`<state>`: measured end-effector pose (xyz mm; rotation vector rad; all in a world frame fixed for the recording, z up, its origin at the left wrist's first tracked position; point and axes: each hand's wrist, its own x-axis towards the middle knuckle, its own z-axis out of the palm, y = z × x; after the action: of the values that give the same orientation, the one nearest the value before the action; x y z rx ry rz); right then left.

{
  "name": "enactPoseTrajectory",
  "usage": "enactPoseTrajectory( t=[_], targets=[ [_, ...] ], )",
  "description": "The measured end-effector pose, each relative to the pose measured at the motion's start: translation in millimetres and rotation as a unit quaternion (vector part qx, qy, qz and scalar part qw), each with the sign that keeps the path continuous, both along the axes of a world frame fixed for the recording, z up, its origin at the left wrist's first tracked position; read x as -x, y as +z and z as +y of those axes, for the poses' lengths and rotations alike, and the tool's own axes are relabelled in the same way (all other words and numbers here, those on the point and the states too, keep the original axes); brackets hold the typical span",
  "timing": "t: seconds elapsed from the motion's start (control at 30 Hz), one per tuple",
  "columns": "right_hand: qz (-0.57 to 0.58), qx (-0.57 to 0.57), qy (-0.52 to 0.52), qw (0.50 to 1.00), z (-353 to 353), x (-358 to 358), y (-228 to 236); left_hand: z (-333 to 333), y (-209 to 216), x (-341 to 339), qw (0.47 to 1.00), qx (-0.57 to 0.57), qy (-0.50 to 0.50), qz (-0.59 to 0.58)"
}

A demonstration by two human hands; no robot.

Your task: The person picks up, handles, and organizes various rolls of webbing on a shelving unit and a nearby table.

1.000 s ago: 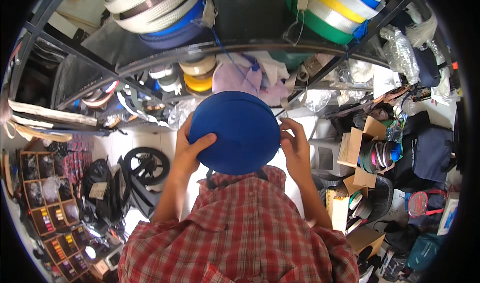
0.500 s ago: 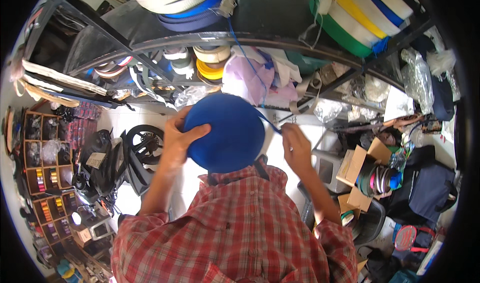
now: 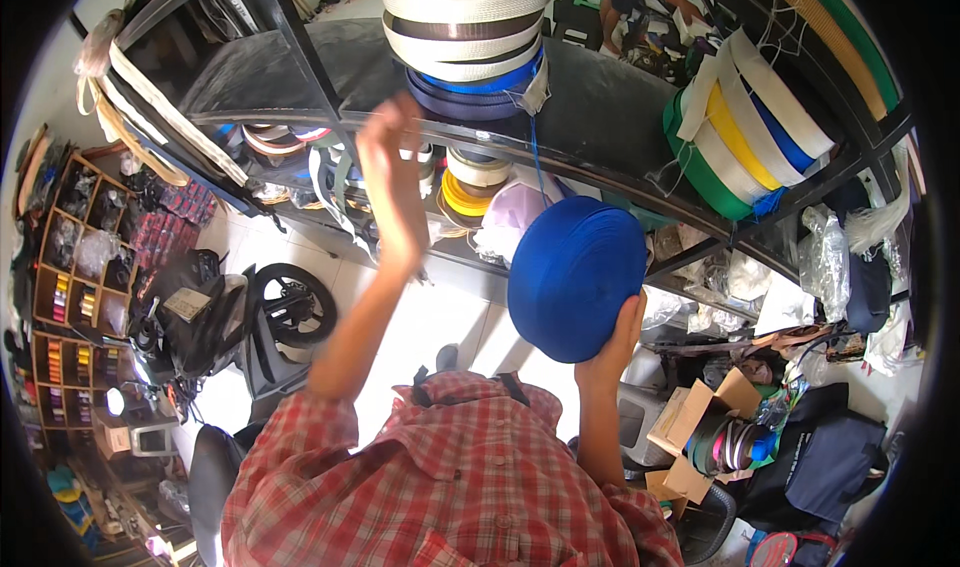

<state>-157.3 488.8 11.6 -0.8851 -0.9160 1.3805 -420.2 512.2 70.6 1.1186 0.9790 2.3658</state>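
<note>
A large roll of blue webbing (image 3: 560,277) is held up at the right of centre, its flat spiral side partly turned toward me. My right hand (image 3: 618,339) grips it from below and the right, with most of the fingers hidden behind it. My left hand (image 3: 392,182) is raised off to the left, in front of the black shelf's (image 3: 600,102) edge. Its fingers look stretched upward and somewhat blurred, with nothing visible in them. Near those fingertips, a stack of white, brown and blue webbing rolls (image 3: 465,42) stands on the shelf.
More rolls in green, white and yellow (image 3: 745,132) lean at the shelf's right. A motorcycle (image 3: 240,317) stands at left beside a wooden thread rack (image 3: 75,312). At lower right are an open cardboard box (image 3: 700,417) and a dark bag (image 3: 835,457).
The blue roll has moved right and tilted, now in my right hand alone. My left hand has let go of it and risen toward the shelf. The view has shifted, showing more shelf.
</note>
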Motion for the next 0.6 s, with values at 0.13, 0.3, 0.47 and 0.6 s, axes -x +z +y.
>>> enactPoseTrajectory(
  t=[0.13, 0.3, 0.47, 0.6],
  targets=[
    [0.052, 0.039, 0.008, 0.998, -3, 9, 4, 80, 44, 92, 0.987, 0.07, 0.127, -0.062],
    [0.065, 0.095, 0.004, 0.993, -19, 0, -12, 114, 60, 90, 0.993, 0.1, -0.027, -0.053],
    [0.078, 0.099, -0.006, 0.992, -27, -15, -27, 116, 60, 73, 0.989, 0.103, -0.069, -0.078],
    [0.076, 0.097, -0.018, 0.992, -26, -20, -32, 121, 64, 39, 0.984, 0.12, -0.094, -0.088]
  ],
)
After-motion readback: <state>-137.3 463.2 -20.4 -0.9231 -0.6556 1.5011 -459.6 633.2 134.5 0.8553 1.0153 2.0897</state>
